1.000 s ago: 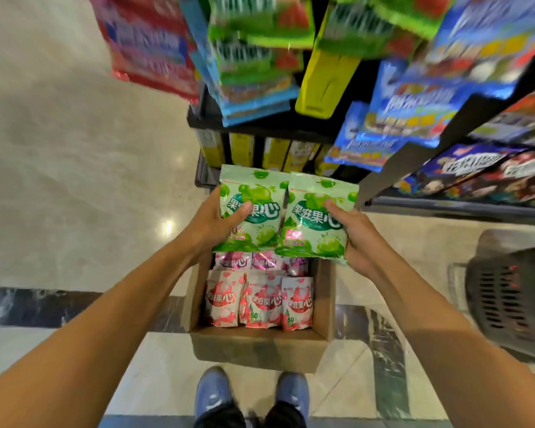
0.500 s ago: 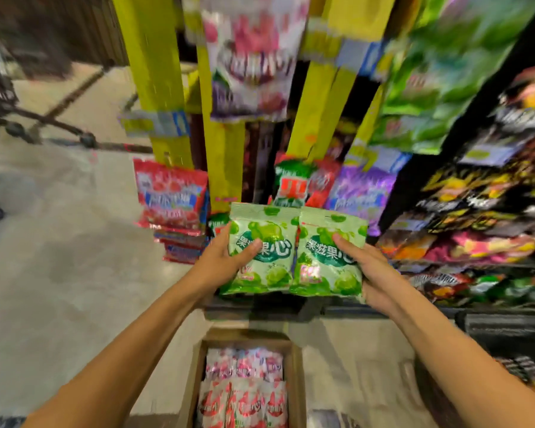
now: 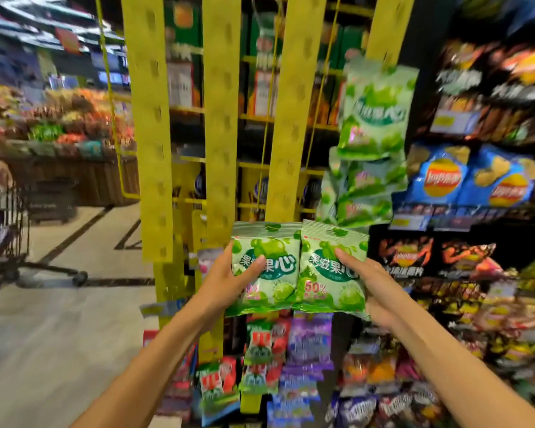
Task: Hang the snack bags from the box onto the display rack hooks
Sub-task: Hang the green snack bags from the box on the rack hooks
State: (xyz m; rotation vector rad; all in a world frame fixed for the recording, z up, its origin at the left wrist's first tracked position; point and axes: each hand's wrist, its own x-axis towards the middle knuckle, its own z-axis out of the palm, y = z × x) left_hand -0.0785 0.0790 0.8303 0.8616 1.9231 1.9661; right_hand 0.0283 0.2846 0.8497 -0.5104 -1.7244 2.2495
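Holding green bags side by side | left hand grip clamped on left bag | right hand grip clamped on right bag

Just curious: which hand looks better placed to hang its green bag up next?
Probably the right hand. Its green bag sits just below the matching hanging green bags up on the right; the left hand is farther from them.

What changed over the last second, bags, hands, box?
The left hand and right hand lifted the two green snack bags from above the box up toward the yellow display strips, just below the matching green bags hanging there. The view tilted up, so the box is out of frame. Unchanged: one bag per hand, side by side, nothing released.
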